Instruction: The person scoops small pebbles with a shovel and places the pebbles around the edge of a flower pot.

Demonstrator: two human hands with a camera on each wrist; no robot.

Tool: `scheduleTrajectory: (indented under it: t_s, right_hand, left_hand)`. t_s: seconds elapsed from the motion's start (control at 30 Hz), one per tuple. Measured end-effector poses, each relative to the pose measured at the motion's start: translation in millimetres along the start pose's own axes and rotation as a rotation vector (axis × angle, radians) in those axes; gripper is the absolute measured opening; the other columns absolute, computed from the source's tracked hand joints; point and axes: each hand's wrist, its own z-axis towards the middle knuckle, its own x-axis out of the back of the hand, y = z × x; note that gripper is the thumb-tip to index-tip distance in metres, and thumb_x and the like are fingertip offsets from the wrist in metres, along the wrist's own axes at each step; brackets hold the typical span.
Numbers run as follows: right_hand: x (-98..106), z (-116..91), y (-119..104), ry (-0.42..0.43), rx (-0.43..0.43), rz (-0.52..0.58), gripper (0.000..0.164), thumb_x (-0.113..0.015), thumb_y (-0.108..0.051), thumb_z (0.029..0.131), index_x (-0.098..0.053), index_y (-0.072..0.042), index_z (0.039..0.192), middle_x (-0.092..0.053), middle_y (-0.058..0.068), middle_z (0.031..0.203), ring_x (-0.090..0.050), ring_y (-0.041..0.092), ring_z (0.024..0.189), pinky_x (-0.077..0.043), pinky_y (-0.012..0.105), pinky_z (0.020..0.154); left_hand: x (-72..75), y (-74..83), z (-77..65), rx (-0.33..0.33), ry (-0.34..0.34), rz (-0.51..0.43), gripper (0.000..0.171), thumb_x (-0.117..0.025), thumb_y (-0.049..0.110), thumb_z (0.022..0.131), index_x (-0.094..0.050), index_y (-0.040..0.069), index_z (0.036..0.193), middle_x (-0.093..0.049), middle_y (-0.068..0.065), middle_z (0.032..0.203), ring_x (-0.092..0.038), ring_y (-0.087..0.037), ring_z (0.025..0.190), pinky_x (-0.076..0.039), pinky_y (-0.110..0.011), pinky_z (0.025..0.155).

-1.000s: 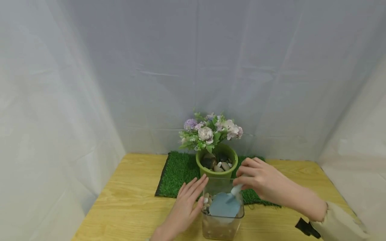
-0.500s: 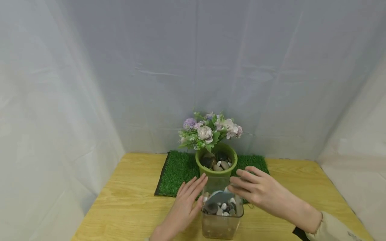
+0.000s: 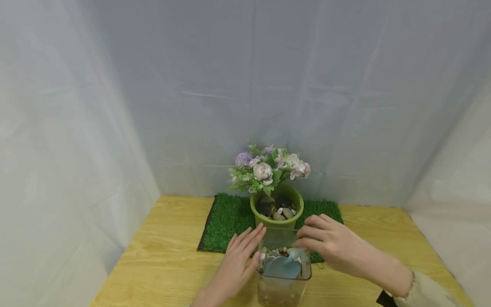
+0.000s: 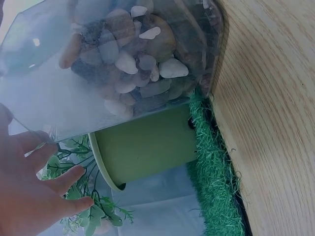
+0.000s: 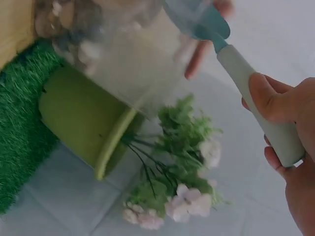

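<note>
My right hand (image 3: 330, 245) grips the pale handle of a small trowel (image 5: 238, 76) with a blue-green blade. In the head view the blade (image 3: 283, 267) is over the pebbles, inside the mouth of a clear square container (image 3: 281, 292). Pebbles (image 4: 125, 64) of white, grey and brown show through its wall in the left wrist view. My left hand (image 3: 237, 264) has its fingers extended along the container's left side, fingertips right at the rim. Just behind the container stands a green flowerpot (image 3: 299, 209) with larger stones (image 3: 278, 213) inside.
Pink and purple flowers (image 3: 263, 171) with green leaves rise from the pot. Under the pot lies a green artificial grass mat (image 3: 226, 226) on the wooden table (image 3: 153, 260). White-grey curtains (image 3: 199, 106) enclose the back and both sides.
The trowel blade tipped half a second ago, exposing pebbles at the front of the container, and now lies flatter near its front wall. My right hand is lower than a second ago; my left stays put.
</note>
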Motion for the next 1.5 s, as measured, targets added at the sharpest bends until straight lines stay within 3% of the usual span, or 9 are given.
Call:
scheduleTrajectory:
  t_s: [0.3,0.73,0.77,0.83,0.9,0.93,1.0,1.2,1.5]
  right_hand:
    - [-14,-5,1,-0.022,0.004,-0.212,0.063,-0.015,-0.014,0.113,-0.078,-0.012,0.106,-0.074,0.002,0.104,-0.065,0.023,0.097,-0.051,0.037,0.079]
    - [4,-4,7,-0.088,-0.007,-0.134,0.067,-0.011,-0.017,0.113,-0.077,-0.014,0.105,-0.072,0.000,0.103,-0.061,0.021,0.095,-0.050,0.037,0.077]
    - [5,-3,6,-0.100,-0.006,-0.124,0.064,-0.013,-0.018,0.113,-0.077,-0.015,0.105,-0.071,-0.001,0.103,-0.060,0.020,0.095,-0.050,0.037,0.077]
    - [5,0,5,-0.118,-0.007,-0.100,0.039,-0.039,-0.012,0.111,-0.077,-0.016,0.105,-0.070,-0.002,0.103,-0.059,0.018,0.096,-0.049,0.036,0.078]
    - [3,3,3,-0.133,-0.002,-0.080,0.019,-0.063,-0.007,0.100,-0.078,-0.018,0.104,-0.070,-0.004,0.103,-0.058,0.017,0.097,-0.050,0.035,0.079]
    - [1,5,1,-0.141,0.004,-0.077,0.018,-0.073,-0.007,0.091,-0.078,-0.018,0.104,-0.070,-0.004,0.103,-0.058,0.017,0.098,-0.049,0.034,0.080]
    - [-4,8,-3,-0.148,0.011,-0.062,0.036,-0.087,-0.006,0.071,-0.078,-0.018,0.104,-0.070,-0.004,0.104,-0.059,0.017,0.100,-0.050,0.034,0.082]
    - [-12,8,-4,-0.172,-0.048,-0.007,0.036,-0.090,-0.003,0.070,-0.077,-0.018,0.100,-0.068,-0.004,0.098,-0.056,0.015,0.092,-0.046,0.031,0.075]
    - [-26,-20,19,-0.186,-0.299,0.229,0.020,-0.084,-0.011,0.080,-0.080,-0.018,0.098,-0.069,-0.008,0.093,-0.042,0.008,0.083,-0.042,0.024,0.069]
  left_hand:
    - [-1.1,0.1,0.6,-0.024,0.034,0.008,0.052,-0.048,0.026,0.108,-0.037,0.020,0.159,-0.030,0.007,0.165,-0.034,-0.033,0.148,-0.021,-0.070,0.115]
    - [-3.2,-0.8,-0.9,-0.022,0.022,0.008,0.053,-0.047,0.028,0.108,-0.036,0.020,0.159,-0.030,0.006,0.165,-0.033,-0.034,0.148,-0.022,-0.071,0.114]
    - [-3.3,-0.8,-0.8,-0.022,0.023,0.004,0.053,-0.048,0.027,0.108,-0.036,0.020,0.159,-0.030,0.006,0.165,-0.033,-0.035,0.148,-0.021,-0.071,0.114]
    - [-3.3,-0.8,-0.6,-0.018,0.022,-0.004,0.053,-0.048,0.026,0.108,-0.036,0.020,0.159,-0.029,0.007,0.165,-0.033,-0.034,0.149,-0.021,-0.071,0.115]
    - [-3.2,-1.0,-0.4,-0.015,0.023,-0.013,0.053,-0.049,0.025,0.108,-0.036,0.020,0.159,-0.029,0.007,0.165,-0.032,-0.034,0.149,-0.020,-0.071,0.115]
    - [-3.2,-1.2,-0.2,-0.016,0.025,-0.011,0.053,-0.049,0.025,0.108,-0.037,0.020,0.159,-0.029,0.007,0.165,-0.032,-0.034,0.149,-0.021,-0.071,0.115]
    - [-2.9,-1.4,0.0,-0.013,0.023,-0.016,0.053,-0.049,0.025,0.108,-0.037,0.021,0.159,-0.030,0.008,0.165,-0.032,-0.033,0.149,-0.021,-0.071,0.115]
    - [-1.5,-1.1,0.0,-0.001,0.014,-0.026,0.053,-0.049,0.026,0.108,-0.036,0.021,0.159,-0.029,0.008,0.165,-0.031,-0.031,0.150,-0.020,-0.070,0.116]
    - [-2.6,0.5,0.7,0.001,0.020,-0.008,0.053,-0.048,0.025,0.108,-0.036,0.019,0.159,-0.028,0.006,0.166,-0.032,-0.033,0.149,-0.021,-0.070,0.115]
